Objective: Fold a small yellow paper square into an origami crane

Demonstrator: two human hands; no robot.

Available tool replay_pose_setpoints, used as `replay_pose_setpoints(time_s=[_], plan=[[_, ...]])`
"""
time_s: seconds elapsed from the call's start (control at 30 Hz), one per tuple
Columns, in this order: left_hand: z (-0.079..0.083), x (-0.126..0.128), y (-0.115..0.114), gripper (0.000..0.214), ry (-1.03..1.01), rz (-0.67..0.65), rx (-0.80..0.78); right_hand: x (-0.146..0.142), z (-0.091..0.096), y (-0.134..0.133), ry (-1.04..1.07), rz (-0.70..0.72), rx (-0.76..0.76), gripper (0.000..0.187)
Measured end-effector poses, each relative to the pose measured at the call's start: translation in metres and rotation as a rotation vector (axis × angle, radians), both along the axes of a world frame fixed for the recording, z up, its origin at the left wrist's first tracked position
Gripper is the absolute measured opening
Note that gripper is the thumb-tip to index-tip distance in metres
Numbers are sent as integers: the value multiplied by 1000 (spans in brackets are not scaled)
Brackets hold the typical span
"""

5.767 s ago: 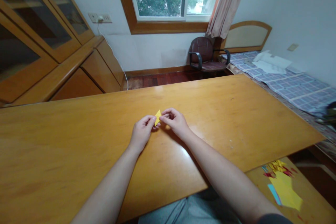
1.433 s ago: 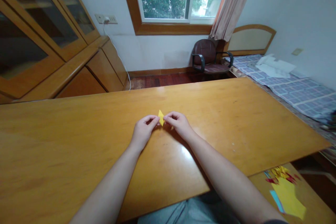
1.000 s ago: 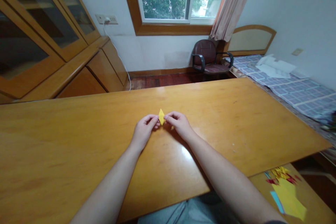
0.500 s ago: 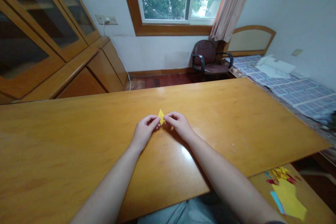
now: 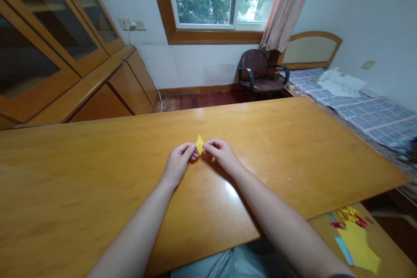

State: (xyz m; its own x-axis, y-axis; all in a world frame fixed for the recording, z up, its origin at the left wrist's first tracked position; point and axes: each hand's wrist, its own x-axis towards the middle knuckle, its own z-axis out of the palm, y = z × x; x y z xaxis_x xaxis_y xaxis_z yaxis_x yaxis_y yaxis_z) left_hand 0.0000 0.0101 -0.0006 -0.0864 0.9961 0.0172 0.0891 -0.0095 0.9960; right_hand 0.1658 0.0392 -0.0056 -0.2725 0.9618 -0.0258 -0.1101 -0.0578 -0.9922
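A small piece of folded yellow paper (image 5: 200, 145), shaped like an upright diamond, is held just above the wooden table (image 5: 97, 173). My left hand (image 5: 180, 159) pinches its left corner between thumb and fingers. On the opposite corner, my right hand (image 5: 222, 153) grips it with thumb and forefinger. The fingertips cover both side corners of the paper, while its top and bottom points show.
At the lower right, a lower surface carries yellow paper sheets (image 5: 358, 245), a light blue strip (image 5: 344, 250) and several small yellow and red folded pieces (image 5: 348, 215). Beyond the table stand a brown armchair (image 5: 256, 69), a bed (image 5: 368, 108) and a cabinet (image 5: 97, 74).
My left thumb has slid slightly left, so more of the paper's left side shows. The right hand keeps its hold, and the paper stays nearly in place.
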Motion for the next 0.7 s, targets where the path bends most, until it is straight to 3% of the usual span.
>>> replay_pose_setpoints(time_s=[0.43,0.6,0.7], plan=[[-7,1,1,30,-51,-34,-50,-1,-7,2,30,-27,49,21],[-7,-1,2,24,-16,-31,0,-2,-10,3,0,-77,163,27],[-8,-3,2,25,-19,-22,10,-1,-8,2,-95,-87,291,21]])
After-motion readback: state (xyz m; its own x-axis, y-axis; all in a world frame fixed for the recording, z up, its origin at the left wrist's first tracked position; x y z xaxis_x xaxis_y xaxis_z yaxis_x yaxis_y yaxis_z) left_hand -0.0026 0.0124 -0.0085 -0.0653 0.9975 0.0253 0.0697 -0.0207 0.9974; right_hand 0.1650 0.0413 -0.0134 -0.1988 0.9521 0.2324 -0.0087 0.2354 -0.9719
